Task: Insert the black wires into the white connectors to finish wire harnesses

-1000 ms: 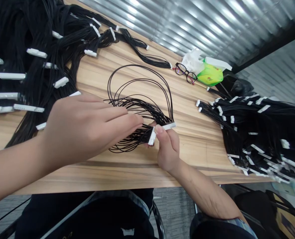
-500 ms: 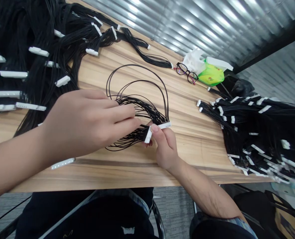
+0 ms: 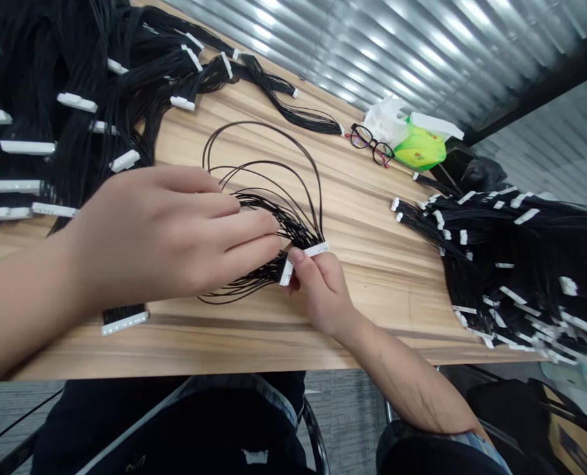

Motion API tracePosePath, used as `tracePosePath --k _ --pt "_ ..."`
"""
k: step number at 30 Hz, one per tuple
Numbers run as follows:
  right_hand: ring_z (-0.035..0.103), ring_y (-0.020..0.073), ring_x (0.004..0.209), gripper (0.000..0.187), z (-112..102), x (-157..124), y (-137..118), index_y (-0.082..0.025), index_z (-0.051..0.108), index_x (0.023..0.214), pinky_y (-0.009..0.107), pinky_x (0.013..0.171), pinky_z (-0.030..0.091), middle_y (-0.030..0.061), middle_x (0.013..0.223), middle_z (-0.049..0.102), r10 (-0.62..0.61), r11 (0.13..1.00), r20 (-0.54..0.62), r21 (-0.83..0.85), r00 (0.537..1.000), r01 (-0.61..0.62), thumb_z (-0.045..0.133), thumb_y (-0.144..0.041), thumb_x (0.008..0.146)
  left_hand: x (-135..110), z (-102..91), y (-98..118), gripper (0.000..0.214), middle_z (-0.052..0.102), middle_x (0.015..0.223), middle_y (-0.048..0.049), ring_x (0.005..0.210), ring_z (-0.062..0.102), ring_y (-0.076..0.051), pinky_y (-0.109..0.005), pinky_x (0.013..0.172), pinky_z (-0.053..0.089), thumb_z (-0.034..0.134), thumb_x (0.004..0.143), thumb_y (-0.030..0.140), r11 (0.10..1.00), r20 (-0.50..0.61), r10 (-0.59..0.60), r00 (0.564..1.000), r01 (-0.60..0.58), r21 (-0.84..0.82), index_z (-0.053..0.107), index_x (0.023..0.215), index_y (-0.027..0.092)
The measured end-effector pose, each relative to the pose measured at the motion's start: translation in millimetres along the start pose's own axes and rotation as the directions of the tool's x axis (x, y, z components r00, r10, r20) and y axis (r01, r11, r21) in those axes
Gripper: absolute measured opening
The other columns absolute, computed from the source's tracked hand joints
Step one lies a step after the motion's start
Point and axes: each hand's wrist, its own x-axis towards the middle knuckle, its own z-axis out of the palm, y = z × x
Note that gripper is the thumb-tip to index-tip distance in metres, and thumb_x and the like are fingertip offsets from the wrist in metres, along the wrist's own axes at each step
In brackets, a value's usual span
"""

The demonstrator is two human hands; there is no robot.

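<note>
Well, you look to be partway through this one bundle. Your right hand [image 3: 323, 293] grips two white connectors [image 3: 317, 249], thumb on top, over the middle of the surface [image 3: 274, 343], nearer its front edge. The black wires [image 3: 298, 227] already run into them — that much seems done. Your left hand [image 3: 179, 237] lies over the wires with fingers bent; whether it pinches any, you can't tell from here. What seems left is the ordering: several wires arch toward the far edge in wide loops, apart from the main bunch. A left pile [image 3: 31, 72] and a right pile [image 3: 481, 264] fill the two ends — which holds finished bundles isn't shown. Another connector [image 3: 125, 322] lies by the front edge.
</note>
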Motion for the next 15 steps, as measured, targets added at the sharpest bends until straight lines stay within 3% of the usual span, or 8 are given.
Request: tracePosePath --k 2,5,8,11,15 --pt "0.056 0.0126 0.056 0.059 0 1 -1 -0.023 0.056 0.057 0.03 0.061 0.041 -0.0025 0.054 0.059 0.016 0.998 0.037 -0.06 0.999 -0.013 0.047 -0.057 0.104 4 -4.2 -3 0.075 0.072 0.092 0.0096 0.073 0.073 -0.008 -0.033 0.079 0.068 0.007 0.111 0.041 0.997 0.104 0.075 0.992 -0.073 -0.016 0.079 0.095 0.032" --pt "0.056 0.013 0.057 0.06 0 1 1 -0.023 0.055 0.057 0.03 0.062 0.041 -0.002 0.055 0.058 0.017 0.993 0.074 -0.121 0.997 -0.008 0.045 -0.058 0.105 7 -7.3 -9 0.076 0.074 0.097 0.0095 0.077 0.073 -0.008 -0.03 0.077 0.067 0.005 0.112 0.038 0.981 0.127 0.184 0.975 -0.189 0.033 0.079 0.095 0.029" --pt "0.056 0.0138 0.057 0.062 1 1 3 -0.023 0.056 0.057 0.03 0.062 0.041 -0.0015 0.055 0.058 -0.004 0.992 0.078 -0.124 0.997 0.013 0.044 -0.061 0.104 7 -2.9 -13 0.055 0.075 0.092 0.0107 0.077 0.072 -0.008 -0.023 0.071 0.062 0.025 0.113 0.033 0.946 0.006 0.303 0.953 -0.302 0.122 0.077 0.094 0.029" --pt "0.056 0.0142 0.057 0.062 1 0 1 -0.022 0.059 0.059 0.03 0.061 0.042 -0.0009 0.056 0.06 -0.037 0.998 0.036 -0.056 0.999 0.039 0.046 -0.065 0.102 0 3.5 -9 0.035 0.068 0.07 0.009 0.065 0.065 -0.008 -0.023 0.067 0.057 0.05 0.11 0.036 0.893 -0.133 0.423 0.896 -0.388 0.228 0.071 0.084 0.026" --pt "0.054 0.0148 0.058 0.06 1 2 0 -0.021 0.063 0.063 0.03 0.06 0.043 -0.0002 0.058 0.061 -0.101 0.987 -0.083 0.117 0.991 0.111 0.049 -0.067 0.1 -14 -3.5 10 0.032 0.057 0.057 0.0076 0.053 0.053 -0.011 -0.028 0.058 0.049 0.055 0.106 0.039 0.854 -0.128 0.48 0.868 -0.428 0.296 0.065 0.078 0.027"
